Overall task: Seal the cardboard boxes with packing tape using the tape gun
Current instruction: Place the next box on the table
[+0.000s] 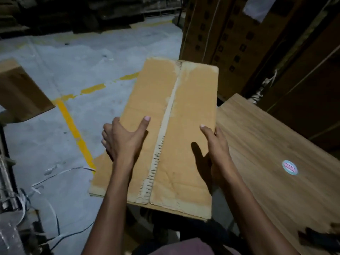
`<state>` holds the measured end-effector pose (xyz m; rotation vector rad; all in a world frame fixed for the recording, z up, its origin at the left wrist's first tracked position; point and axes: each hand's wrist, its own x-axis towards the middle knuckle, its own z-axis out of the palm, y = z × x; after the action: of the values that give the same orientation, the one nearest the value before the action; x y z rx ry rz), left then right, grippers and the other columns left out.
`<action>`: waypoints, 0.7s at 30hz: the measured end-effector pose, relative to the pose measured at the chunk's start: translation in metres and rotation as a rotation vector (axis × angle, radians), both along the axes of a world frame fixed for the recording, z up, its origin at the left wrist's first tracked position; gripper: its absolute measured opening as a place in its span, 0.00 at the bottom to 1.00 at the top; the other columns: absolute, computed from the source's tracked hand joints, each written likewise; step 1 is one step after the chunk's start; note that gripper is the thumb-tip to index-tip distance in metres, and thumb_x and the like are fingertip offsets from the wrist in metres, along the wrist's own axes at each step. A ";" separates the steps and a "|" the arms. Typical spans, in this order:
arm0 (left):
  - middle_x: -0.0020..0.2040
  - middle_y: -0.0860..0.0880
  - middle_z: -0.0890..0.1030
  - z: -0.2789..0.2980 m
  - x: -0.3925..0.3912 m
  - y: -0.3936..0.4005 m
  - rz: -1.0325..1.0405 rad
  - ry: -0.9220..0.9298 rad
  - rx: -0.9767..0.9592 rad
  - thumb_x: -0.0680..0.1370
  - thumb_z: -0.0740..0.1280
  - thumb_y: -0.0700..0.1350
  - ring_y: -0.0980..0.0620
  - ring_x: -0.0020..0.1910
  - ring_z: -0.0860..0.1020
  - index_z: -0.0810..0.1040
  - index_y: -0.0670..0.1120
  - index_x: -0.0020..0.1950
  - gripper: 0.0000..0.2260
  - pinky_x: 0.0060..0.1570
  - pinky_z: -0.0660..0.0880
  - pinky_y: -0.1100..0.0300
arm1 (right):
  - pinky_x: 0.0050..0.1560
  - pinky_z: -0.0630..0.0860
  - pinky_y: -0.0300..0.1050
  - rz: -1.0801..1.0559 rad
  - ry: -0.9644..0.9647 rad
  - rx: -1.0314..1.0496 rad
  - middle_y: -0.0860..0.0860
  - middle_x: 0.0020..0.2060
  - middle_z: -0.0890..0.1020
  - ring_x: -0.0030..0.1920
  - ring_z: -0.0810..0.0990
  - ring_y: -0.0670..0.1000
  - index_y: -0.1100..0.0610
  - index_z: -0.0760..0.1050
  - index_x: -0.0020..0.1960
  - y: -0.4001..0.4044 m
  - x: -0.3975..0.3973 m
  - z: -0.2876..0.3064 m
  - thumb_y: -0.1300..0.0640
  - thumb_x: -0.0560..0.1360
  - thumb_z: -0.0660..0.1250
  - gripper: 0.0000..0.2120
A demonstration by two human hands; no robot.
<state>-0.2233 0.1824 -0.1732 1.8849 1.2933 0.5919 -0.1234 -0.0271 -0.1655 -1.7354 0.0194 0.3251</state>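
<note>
Holding a cardboard box (171,133) by both side edges, above the floor just left of the wooden tabletop (272,144); centre seam untaped. Left hand (125,140) and right hand (215,144) grip it, thumbs on top, fingers curled round the edges. No tape gun visible; next likely setting box down, fetching it.

The fingers of the left hand (123,139) are wrapping out of sight behind the left edge of the flattened tan cardboard box (173,129), and those of the right hand (214,144) are disappearing behind its right edge. The brown carton (20,92) at the left is running off the frame, as is the wood-grain tabletop (266,144) at the right. The print on the small round sticker (290,167) is too small to read.
</note>
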 end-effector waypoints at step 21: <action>0.65 0.44 0.72 -0.003 0.078 -0.197 -0.684 0.006 0.066 0.71 0.66 0.72 0.42 0.68 0.67 0.74 0.53 0.68 0.33 0.68 0.61 0.47 | 0.72 0.68 0.59 -0.568 0.025 -0.251 0.54 0.76 0.70 0.74 0.69 0.57 0.51 0.59 0.82 -0.206 -0.011 -0.005 0.39 0.77 0.69 0.39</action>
<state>-0.1451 -0.0148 -0.1765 2.2105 0.5607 0.2647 -0.1340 -0.2334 -0.1710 -1.8867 0.5811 -0.0802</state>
